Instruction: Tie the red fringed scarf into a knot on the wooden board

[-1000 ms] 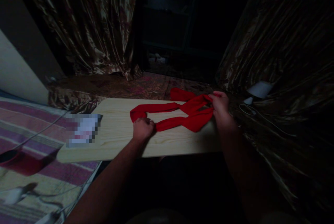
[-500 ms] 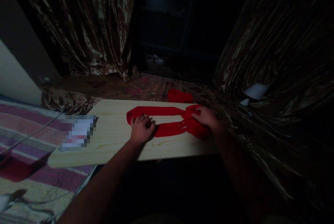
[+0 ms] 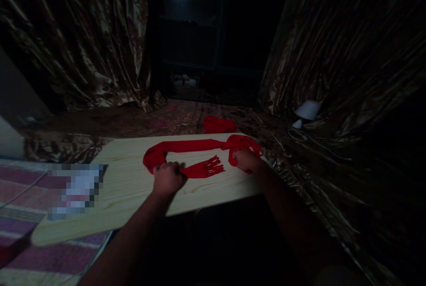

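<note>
A long red scarf lies in a loop on a pale wooden board. Its fringed end points right, near the board's middle. My left hand is a closed fist pressing on the scarf's near strand, beside the left bend. My right hand has its fingers curled round the bunched right end of the scarf. A second piece of red cloth lies just behind the board on the patterned fabric.
A blurred-out flat thing lies on the board's left part. Shiny brown curtains hang at left and right. A small white lamp with a cord sits at the right. A striped rug is at the left.
The scarf's near strand has been pulled apart from the right bundle, so its fringed end now lies free. My right hand moved left and curled shut. The view swung rightward.
</note>
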Demonstrator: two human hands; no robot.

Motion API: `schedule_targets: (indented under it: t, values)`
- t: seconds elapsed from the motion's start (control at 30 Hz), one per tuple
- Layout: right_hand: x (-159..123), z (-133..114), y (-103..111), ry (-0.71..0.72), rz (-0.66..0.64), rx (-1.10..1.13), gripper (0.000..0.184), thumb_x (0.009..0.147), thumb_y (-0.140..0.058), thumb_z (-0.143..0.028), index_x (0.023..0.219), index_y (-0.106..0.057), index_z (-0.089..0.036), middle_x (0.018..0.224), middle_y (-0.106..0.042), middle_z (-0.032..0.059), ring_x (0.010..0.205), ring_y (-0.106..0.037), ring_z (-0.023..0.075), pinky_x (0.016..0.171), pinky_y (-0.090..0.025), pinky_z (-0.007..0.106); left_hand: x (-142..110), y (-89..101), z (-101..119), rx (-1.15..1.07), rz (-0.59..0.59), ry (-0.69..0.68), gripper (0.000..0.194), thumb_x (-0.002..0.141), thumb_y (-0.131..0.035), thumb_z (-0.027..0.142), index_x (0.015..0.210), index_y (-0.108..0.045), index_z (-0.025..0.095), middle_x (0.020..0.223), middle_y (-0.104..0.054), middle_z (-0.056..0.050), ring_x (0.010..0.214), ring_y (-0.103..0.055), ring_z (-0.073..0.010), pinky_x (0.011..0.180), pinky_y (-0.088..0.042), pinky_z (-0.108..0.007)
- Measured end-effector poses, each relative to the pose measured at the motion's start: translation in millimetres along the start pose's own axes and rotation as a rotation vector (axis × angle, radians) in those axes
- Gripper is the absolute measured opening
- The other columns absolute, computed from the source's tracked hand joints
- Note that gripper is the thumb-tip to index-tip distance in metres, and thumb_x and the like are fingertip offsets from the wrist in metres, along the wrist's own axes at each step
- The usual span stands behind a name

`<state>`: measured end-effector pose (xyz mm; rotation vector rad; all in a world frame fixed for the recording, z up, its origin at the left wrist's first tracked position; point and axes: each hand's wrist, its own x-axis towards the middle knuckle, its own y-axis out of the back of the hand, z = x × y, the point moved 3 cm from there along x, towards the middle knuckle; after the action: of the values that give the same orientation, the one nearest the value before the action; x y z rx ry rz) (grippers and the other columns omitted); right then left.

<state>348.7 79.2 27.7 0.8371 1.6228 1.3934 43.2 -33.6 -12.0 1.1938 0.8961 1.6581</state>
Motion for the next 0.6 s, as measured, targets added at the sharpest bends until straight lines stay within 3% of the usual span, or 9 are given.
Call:
schedule_targets:
  t: [0.1,0.2,0.3,0.37,0.43,0.5,0.6]
  values:
    - [5,-3,-1,0.037,-0.016,0.092,0.023,0.080,-0.065,-0.021,0.102,-0.069,-0.016,0.100,-0.074,0.0078,0.083,-0.064,0.0178,0.063,-0.039,0.023,-6,7.8,-8,-0.060,-0.058,0.096,0.024,0.081,-0.054,0.034,0.088,-0.072,0.021,0.100,-0.075,-0.013,0.101,-0.066,-0.0329,0.089,-0.043,-0.045]
    - [11,-16,-2,0.057,0.095,0.137,0.021,0.083,-0.066,-0.026,0.102,-0.069,-0.017,0.103,-0.073,0.0079,0.088,-0.065,0.0188,0.072,-0.043,0.024,-13,17.0,-22,-0.198,-0.075,0.204,0.036,0.092,-0.044,0.049,0.093,-0.069,0.022,0.093,-0.075,-0.011,0.086,-0.069,-0.0276,0.077,-0.047,-0.037]
    - [18,-39,-2,0.123,0.250,0.123,0.020,0.086,-0.061,-0.023,0.104,-0.069,-0.017,0.110,-0.072,0.0100,0.101,-0.064,0.0210,0.084,-0.044,0.026,-13,30.6,-46,-0.219,0.080,0.317,0.040,0.090,-0.049,0.054,0.109,-0.063,0.021,0.096,-0.074,-0.011,0.085,-0.068,-0.0272,0.072,-0.048,-0.035]
    - [23,-58,-6,0.179,0.282,0.118,0.020,0.087,-0.059,-0.022,0.103,-0.070,-0.017,0.113,-0.071,0.0109,0.105,-0.064,0.0218,0.088,-0.044,0.027,-4,39.2,-63,-0.157,0.207,0.315,0.042,0.088,-0.053,0.049,0.116,-0.060,0.018,0.107,-0.072,-0.015,0.097,-0.067,-0.0302,0.080,-0.050,-0.038]
    - [28,-76,-13,0.224,0.274,0.102,0.020,0.088,-0.059,-0.022,0.102,-0.072,-0.016,0.113,-0.071,0.0119,0.106,-0.063,0.0230,0.091,-0.044,0.029,11,43.1,-81,-0.085,0.256,0.298,0.046,0.086,-0.056,0.044,0.121,-0.059,0.015,0.117,-0.068,-0.020,0.111,-0.062,-0.0345,0.089,-0.049,-0.042]
    - [32,-93,-20,0.261,0.284,0.075,0.020,0.088,-0.059,-0.023,0.101,-0.073,-0.016,0.112,-0.071,0.0127,0.108,-0.062,0.0246,0.095,-0.043,0.031,30,41.2,-97,-0.061,0.211,0.295,0.056,0.084,-0.059,0.043,0.130,-0.055,0.012,0.124,-0.066,-0.022,0.117,-0.060,-0.0363,0.093,-0.049,-0.043]
    - [37,-110,-31,0.301,0.363,0.085,0.023,0.090,-0.056,-0.023,0.102,-0.074,-0.015,0.112,-0.071,0.0124,0.112,-0.058,0.0252,0.101,-0.040,0.034,58,31.6,-114,-0.063,0.054,0.310,0.067,0.080,-0.063,0.041,0.139,-0.049,0.011,0.124,-0.066,-0.024,0.112,-0.065,-0.0351,0.088,-0.050,-0.040]
